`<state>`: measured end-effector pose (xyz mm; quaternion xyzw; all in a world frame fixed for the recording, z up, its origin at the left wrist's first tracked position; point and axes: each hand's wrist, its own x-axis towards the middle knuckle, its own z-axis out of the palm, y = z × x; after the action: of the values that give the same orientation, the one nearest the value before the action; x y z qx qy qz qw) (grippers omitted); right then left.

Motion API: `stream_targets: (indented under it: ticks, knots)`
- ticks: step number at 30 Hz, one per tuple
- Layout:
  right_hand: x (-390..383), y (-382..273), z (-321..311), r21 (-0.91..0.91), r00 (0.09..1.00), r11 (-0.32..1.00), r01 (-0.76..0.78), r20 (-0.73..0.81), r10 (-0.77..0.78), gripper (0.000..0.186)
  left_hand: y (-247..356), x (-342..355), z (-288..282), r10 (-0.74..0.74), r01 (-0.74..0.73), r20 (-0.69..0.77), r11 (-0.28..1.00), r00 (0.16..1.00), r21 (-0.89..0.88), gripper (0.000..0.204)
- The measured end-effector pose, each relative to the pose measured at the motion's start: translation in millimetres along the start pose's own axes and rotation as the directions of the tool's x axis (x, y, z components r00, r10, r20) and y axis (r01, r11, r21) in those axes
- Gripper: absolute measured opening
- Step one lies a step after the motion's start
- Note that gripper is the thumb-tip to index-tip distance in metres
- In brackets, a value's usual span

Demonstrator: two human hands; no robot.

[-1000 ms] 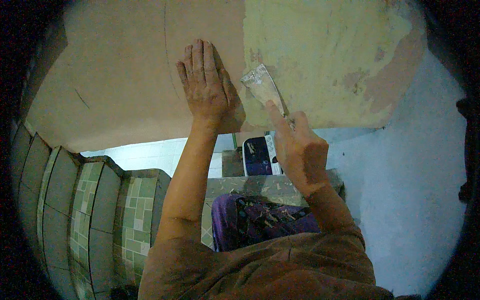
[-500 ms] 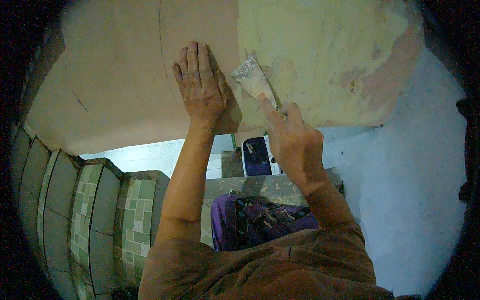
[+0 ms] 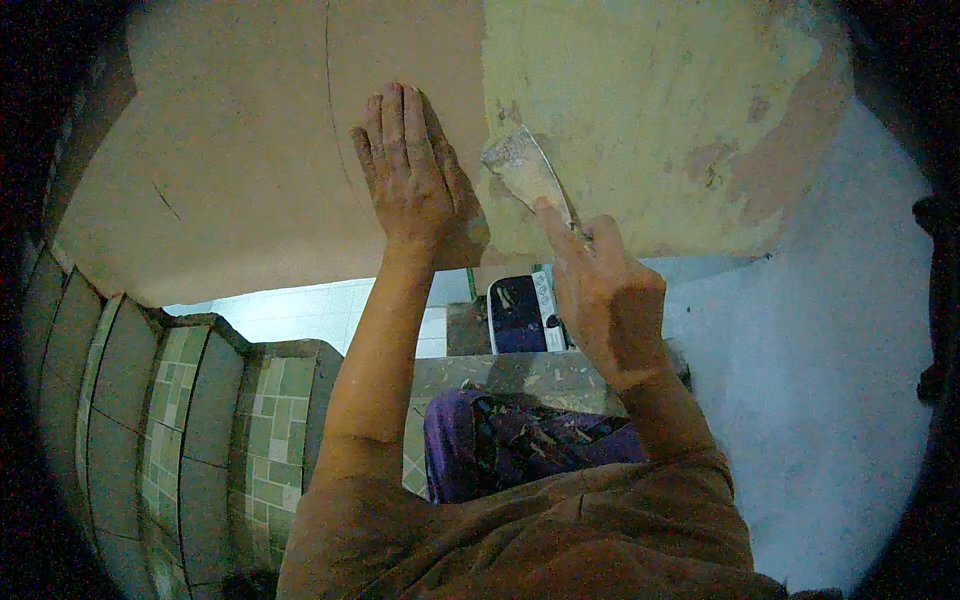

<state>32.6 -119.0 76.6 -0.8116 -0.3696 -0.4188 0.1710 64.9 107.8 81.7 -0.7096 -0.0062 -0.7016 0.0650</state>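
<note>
My left hand (image 3: pixel 408 180) lies flat, fingers stretched, on a pinkish-beige wall surface (image 3: pixel 230 140) that slants over the opening. My right hand (image 3: pixel 605 300) grips a putty knife (image 3: pixel 523 170), with the index finger along the blade. The smeared blade is at the left edge of a pale yellow, patchy coated area (image 3: pixel 640 120), just right of my left hand. Whether its edge touches the surface is unclear.
Tiled steps (image 3: pixel 170 410) descend at the left. A pale blue wall (image 3: pixel 810 400) stands at the right. A tiled floor (image 3: pixel 280 320) and a dark-and-white appliance (image 3: pixel 515 315) show through the opening. My purple-clad leg (image 3: pixel 460 440) is below my arms.
The blade shifts slightly up-left at half a second ago, then back down-right now, with my right hand. My left hand stays on the surface; the whole view shifts a little too.
</note>
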Motion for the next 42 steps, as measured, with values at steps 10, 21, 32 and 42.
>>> stream_targets:
  ticks: [10, 21, 32, 42]
  knots:
    - [4.2, -0.8, -3.8, -0.02, 1.0, 1.0, 0.013, -0.027, -0.013, 0.054, 2.7, 2.2, -3.1, -0.034, 0.034, 0.036, 0.999, 0.999, 0.0, 0.058]
    - [0.4, -0.2, -7.2, -0.062, 1.0, 0.998, -0.008, 0.028, 0.01, 0.055, 2.2, 1.5, -3.9, -0.007, 0.007, 0.024, 1.0, 1.0, -0.004, 0.056]
    - [-0.8, 8.6, -2.3, -0.076, 0.999, 0.997, 0.033, -0.003, -0.034, 0.057, 0.9, 0.8, -1.8, -0.023, 0.023, 0.024, 0.999, 0.999, 0.023, 0.06]
    - [-0.2, 10.3, -1.9, -0.072, 0.999, 0.997, 0.039, -0.027, -0.042, 0.058, 2.3, 0.8, -3.8, -0.022, 0.023, 0.022, 0.999, 1.0, -0.025, 0.06]
